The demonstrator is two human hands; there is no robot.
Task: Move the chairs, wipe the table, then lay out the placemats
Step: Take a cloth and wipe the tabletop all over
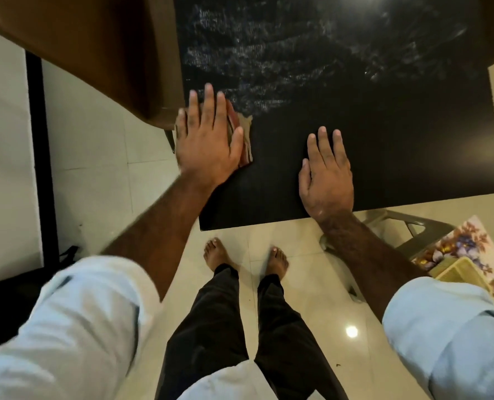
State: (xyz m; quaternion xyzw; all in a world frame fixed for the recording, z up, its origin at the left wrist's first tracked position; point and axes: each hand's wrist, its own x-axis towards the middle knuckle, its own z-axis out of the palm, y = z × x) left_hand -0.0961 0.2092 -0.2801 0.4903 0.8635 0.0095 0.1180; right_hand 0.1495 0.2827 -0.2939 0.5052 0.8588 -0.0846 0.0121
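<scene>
A black table (384,134) fills the upper middle, with wet smear marks across its far half. My left hand (208,140) lies flat with straight fingers on a striped cloth (247,131) near the table's left edge, pressing it onto the top. Only the cloth's right side shows past my fingers. My right hand (326,171) rests flat and open on the bare tabletop near the front edge, holding nothing. A brown chair (95,47) stands against the table's left side, right beside my left hand.
A grey plastic chair (413,223) holding a floral placemat (465,249) and a yellowish mat (459,275) stands at the right, below the table's front edge. My bare feet (245,255) stand on pale floor tiles. A dark bag (15,298) lies at the left.
</scene>
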